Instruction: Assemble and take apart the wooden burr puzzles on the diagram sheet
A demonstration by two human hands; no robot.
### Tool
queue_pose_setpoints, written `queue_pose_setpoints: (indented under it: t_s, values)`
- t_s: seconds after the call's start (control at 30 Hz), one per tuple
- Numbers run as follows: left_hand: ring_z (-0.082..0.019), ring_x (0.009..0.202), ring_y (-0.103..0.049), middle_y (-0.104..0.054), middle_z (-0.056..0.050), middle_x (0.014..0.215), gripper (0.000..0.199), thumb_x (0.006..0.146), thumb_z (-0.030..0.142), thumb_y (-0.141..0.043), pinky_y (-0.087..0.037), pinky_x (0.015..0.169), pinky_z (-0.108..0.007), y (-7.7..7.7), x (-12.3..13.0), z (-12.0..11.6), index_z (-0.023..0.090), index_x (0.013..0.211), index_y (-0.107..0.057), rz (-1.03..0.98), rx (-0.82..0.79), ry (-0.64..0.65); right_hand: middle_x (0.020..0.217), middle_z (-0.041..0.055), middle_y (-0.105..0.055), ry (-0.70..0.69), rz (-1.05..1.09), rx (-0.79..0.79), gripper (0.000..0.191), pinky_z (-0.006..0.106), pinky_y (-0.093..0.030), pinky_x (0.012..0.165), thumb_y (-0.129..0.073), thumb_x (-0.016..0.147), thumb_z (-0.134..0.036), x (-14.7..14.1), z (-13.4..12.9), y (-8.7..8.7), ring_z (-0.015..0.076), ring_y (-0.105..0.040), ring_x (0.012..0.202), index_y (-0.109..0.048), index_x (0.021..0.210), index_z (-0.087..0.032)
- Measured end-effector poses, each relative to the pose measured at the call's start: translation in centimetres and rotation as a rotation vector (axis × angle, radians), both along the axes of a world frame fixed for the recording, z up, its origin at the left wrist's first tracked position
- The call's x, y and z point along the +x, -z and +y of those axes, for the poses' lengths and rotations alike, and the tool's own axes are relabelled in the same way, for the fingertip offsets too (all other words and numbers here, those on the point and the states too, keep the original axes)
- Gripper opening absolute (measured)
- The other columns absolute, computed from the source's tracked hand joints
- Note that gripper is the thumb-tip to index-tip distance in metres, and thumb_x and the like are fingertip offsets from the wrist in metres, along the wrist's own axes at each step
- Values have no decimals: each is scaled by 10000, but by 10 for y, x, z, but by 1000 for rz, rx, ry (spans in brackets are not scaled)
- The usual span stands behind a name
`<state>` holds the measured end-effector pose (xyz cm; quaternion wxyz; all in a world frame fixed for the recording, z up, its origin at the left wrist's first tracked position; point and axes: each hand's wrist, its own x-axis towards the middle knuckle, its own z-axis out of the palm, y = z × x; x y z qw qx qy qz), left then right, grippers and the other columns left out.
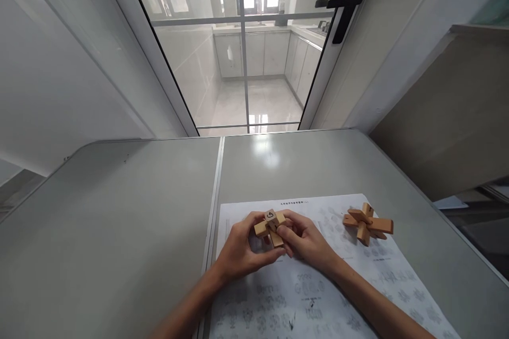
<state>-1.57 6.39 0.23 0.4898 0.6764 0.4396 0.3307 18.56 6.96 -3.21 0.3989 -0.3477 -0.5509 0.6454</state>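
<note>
Between my two hands is a light wooden burr puzzle (272, 226) made of interlocking bars, with a dark mark like a "G" on its top block. My left hand (242, 246) curls around its left side, thumb stretched along the near edge. From the right, my right hand (304, 238) pinches it with thumb and fingers. Some of the puzzle's far and lower side is hidden by the fingers. A darker, reddish-brown wooden burr puzzle (366, 223) rests on the paper to the right, apart from both hands.
A large printed sheet (334, 296) with small puzzle drawings lies under my hands. The grey table (159, 212) has a metal seam (216, 185) running front to back. Beyond its far edge stands a glass door (226, 63) with a black handle (345, 5).
</note>
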Motion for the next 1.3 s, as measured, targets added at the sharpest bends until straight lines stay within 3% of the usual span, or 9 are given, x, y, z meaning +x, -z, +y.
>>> queue_pose_setpoints:
  t_s: [0.3, 0.47, 0.57, 0.8, 1.1, 1.3]
  values:
    - [-198, 846, -698, -760, -18, 976, 503, 781, 354, -872, -556, 802, -318, 5, -2, 0, 214, 1209, -645, 101, 62, 22, 516, -100, -413, 62, 44, -111, 512, 215, -223, 388, -764, 890, -650, 1, 1, -1, 60, -277, 387, -717, 1028, -160]
    - [-248, 947, -683, -735, -44, 1036, 509, 710, 315, -914, -565, 864, -369, 14, 0, -2, 225, 1136, -651, 254, 240, 28, 441, -121, -365, 207, 238, -167, 495, 216, -238, 418, -765, 908, -655, 2, 5, 0, 57, -242, 381, -595, 816, -200]
    - [-286, 1146, -649, -691, -87, 1225, 599, 740, 218, -867, -552, 1006, -430, 18, 2, -2, 237, 1276, -601, 299, 405, 0, 488, -107, -361, 256, 363, -211, 521, 224, -234, 438, -748, 939, -619, 5, 9, 3, 64, -255, 410, -492, 729, -217]
    - [-355, 1300, -562, -583, -142, 1379, 543, 798, 214, -814, -504, 1092, -556, 28, 1, 0, 235, 1284, -572, 470, 482, -214, 650, -25, -509, 342, 351, -316, 479, 282, -317, 472, -677, 942, -680, 9, 16, 7, 122, -346, 499, -569, 825, -229]
    - [-399, 1358, -484, -542, -160, 1419, 509, 827, 299, -801, -453, 1121, -611, 37, 2, -1, 226, 1275, -571, 604, 513, -302, 625, -39, -510, 227, 328, -320, 467, 263, -300, 444, -714, 946, -634, 8, 15, 0, 93, -355, 450, -585, 808, -207]
    - [-408, 1384, -483, -526, -174, 1462, 595, 889, 372, -769, -441, 1123, -618, 41, -1, 1, 228, 1403, -505, 654, 512, -269, 601, -26, -540, 177, 308, -310, 483, 261, -290, 437, -711, 947, -656, 6, 15, -1, 95, -389, 440, -609, 832, -198]
